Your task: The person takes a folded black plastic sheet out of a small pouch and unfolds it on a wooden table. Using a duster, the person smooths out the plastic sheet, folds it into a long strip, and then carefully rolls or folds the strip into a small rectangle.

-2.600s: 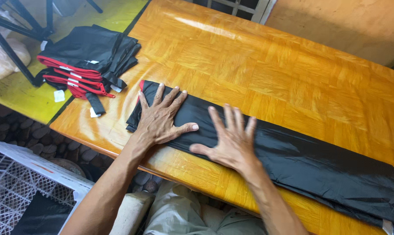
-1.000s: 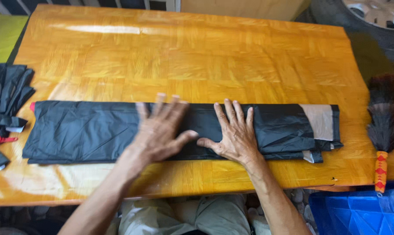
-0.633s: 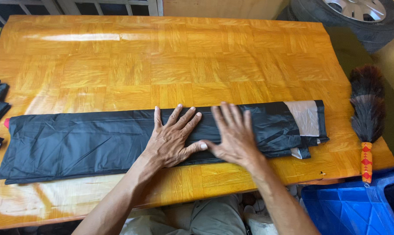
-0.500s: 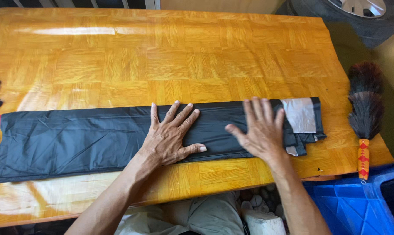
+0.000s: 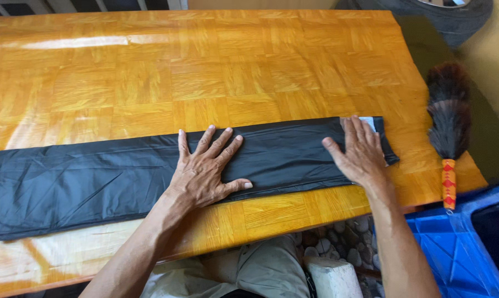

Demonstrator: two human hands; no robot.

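long black folded fabric strip [image 5: 111,179] lies flat, creased, across the desk [image 5: 205,72]; left hand [image 5: 205,174] and right hand [image 5: 361,152] press it, fingers spread; its left end is cut off.

Folded cloth [image 5: 95,182] along table [image 5: 205,72] near edge, feather duster [image 5: 449,118] right of it, crate [image 5: 459,248] below.

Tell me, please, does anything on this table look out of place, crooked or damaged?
Nothing looks damaged or spilled. The long black folded fabric lies slightly slanted across the wooden table, under the flat left hand and right hand. The feather duster juts over the table's right edge.
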